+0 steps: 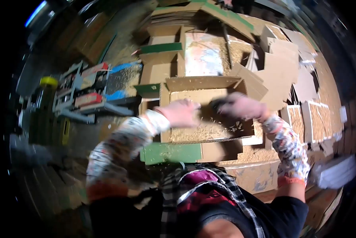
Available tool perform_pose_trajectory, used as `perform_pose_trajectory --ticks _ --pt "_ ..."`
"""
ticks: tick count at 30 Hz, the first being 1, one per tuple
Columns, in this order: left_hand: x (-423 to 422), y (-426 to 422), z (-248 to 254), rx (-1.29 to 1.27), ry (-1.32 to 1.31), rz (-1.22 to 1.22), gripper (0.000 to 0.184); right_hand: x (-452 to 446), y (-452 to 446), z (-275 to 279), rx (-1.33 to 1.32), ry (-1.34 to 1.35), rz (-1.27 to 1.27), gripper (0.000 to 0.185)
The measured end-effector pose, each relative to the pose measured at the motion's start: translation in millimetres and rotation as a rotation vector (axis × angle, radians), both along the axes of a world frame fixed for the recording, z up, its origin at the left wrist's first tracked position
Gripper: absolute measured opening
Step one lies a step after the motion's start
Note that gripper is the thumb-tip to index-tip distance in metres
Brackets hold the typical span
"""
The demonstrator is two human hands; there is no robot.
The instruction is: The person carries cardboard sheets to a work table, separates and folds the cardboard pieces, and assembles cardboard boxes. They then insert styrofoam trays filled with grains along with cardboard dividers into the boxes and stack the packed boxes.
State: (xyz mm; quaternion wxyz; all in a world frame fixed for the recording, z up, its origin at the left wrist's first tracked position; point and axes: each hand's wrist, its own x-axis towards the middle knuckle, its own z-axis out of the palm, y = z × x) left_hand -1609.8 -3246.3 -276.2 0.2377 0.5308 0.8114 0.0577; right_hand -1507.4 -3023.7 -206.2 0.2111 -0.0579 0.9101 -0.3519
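An open cardboard box (201, 82) with its flaps out stands in front of me, pale straw-like shavings lying on its bottom. Over its left part is my left hand (181, 113), its fingers smeared by motion. My right hand (241, 106) is above the right part of the box, also blurred, with something dark at its fingertips that I cannot make out. Loose shavings (235, 127) show in the air or on the box floor just below it. A green flap (172, 153) sticks out on the side nearest my body.
Two more open boxes (160, 67) line up behind this one. Flat cardboard pieces (281, 75) pile up at the right, near shaving-filled boxes (316, 121). A grey metal frame with red parts (88, 99) stands at the left. Another person's hand (228, 3) shows at the top.
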Motion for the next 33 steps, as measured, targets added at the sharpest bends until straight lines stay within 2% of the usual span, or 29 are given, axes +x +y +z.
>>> perform_pose_trajectory --ticks 2,3,4,6,8,10,12,13,14,15,16,17,18,19,20,21,22,23,24,25,26,27,28,29,30,31,32,33 --pt "-4.6 -29.5 21.6 0.587 -0.005 0.168 0.053 14.5 39.5 -3.5 -0.404 0.183 -0.403 0.044" --pt "-7.1 -51.0 23.0 0.803 -0.05 0.454 0.045 23.7 62.7 -14.0 -0.592 0.356 -0.572 0.04" --pt "-5.3 -69.3 22.1 1.021 -0.095 0.736 0.038 33.6 78.2 -17.6 -0.823 0.398 -0.713 0.042" --pt "-1.0 -83.7 -19.7 1.246 -1.005 0.832 0.046 41.0 95.8 -52.6 -0.692 -0.104 -0.599 0.045" --pt "26.1 -59.0 -88.4 0.568 -0.574 1.094 0.066 31.8 84.9 -132.0 -0.242 -0.01 -0.388 0.046" --pt "31.1 -37.9 -99.1 0.571 -0.419 1.105 0.084 11.1 35.2 -131.1 -0.015 0.024 -0.382 0.049" --pt "22.0 -56.9 -88.1 0.688 -0.662 1.011 0.085 19.9 25.0 -151.6 -0.322 0.266 -0.509 0.052" --pt "16.1 -69.8 -79.7 0.738 -0.777 0.951 0.086 28.6 7.7 -127.7 -0.433 0.041 -0.72 0.049" --pt "13.6 -72.4 -72.6 0.597 -0.534 0.955 0.079 32.1 -4.4 -120.1 -0.616 0.011 -0.802 0.046" --pt "6.7 -73.9 -67.8 0.703 -0.66 0.958 0.075 35.7 -16.4 -112.8 -0.798 -0.013 -0.888 0.043" --pt "-4.8 -74.8 -67.2 0.816 -0.788 0.954 0.07 33.5 -26.1 -102.4 -0.86 -0.046 -1.055 0.045" --pt "-24.2 -76.1 -74.8 0.984 -0.723 0.993 0.057 30.0 -22.4 -100.8 -1.079 -0.049 -1.078 0.046" --pt "-46.9 -87.3 -74.3 1.25 -1.157 0.944 0.055 21.5 -16.7 -96.7 -1.295 -0.052 -1.092 0.047" --pt "-71.7 -101.1 -75.4 1.497 -1.602 0.841 0.054 10.4 -5.2 -100.2 -1.196 0.125 -1.086 0.048" --pt "-104.0 -104.8 -104.6 1.742 -1.621 1.126 0.052 -1.1 6.2 -103.4 -1.073 0.3 -1.086 0.048" --pt "-134.9 -112.6 -106.6 1.804 -1.182 1.306 0.05 -12.9 17.5 -106.4 -0.94 0.462 -1.094 0.049" --pt "-167.2 -137.0 -122.6 1.535 -0.752 1.318 0.054 -23.8 38.3 -124.9 -0.719 0.685 -1.113 0.049" --pt "-196.5 -154.8 -164.8 1.408 -0.673 1.361 0.053 -35.3 48.8 -135.1 -0.312 0.826 -0.925 0.048" --pt "-198.8 -150.5 -175.2 1.285 -0.853 1.722 0.051 -58.1 55.9 -144.5 -0.403 0.828 -0.916 0.048" --pt "-211.1 -152.5 -236.1 1.124 -0.89 1.598 0.051 -89.8 38.7 -141.3 -0.49 0.718 -0.983 0.048" --pt "-210.2 -151.2 -246.2 1.151 -1.029 1.554 0.052 -116.6 41.3 -156.1 -0.647 0.581 -0.95 0.048" --pt "-209.2 -150.2 -254.7 1.168 -1.166 1.511 0.053 -143.6 43.7 -170.5 -0.786 0.435 -0.93 0.048" --pt "-194.1 -146.4 -214.8 1.365 -1.42 1.538 0.053 -171.1 17.5 -182.8 -0.72 0.401 -0.893 0.047" --pt "-191.1 -152.5 -252.9 1.362 -1.276 1.58 0.053 -207.2 -12.1 -187.3 -0.637 0.183 -0.824 0.046" --pt "-188.5 -158.3 -291.6 1.348 -1.13 1.623 0.053 -234.0 -61.3 -175.4 -0.775 -0.001 -0.876 0.045" --pt "-182.4 -160.6 -281.4 1.529 -1.121 1.568 0.049 -252.9 -65.8 -217.5 -0.787 0.033 -0.744 0.047" --pt "-173.5 -164.2 -257.5 1.703 -1.119 1.502 0.045 -260.8 -44.0 -266.5 -0.517 0.487 -0.289 0.049" --pt "-162.2 -169.8 -237.8 1.59 -0.961 1.449 0.045 -264.7 -38.6 -263.6 -0.476 0.352 -0.432 0.052"
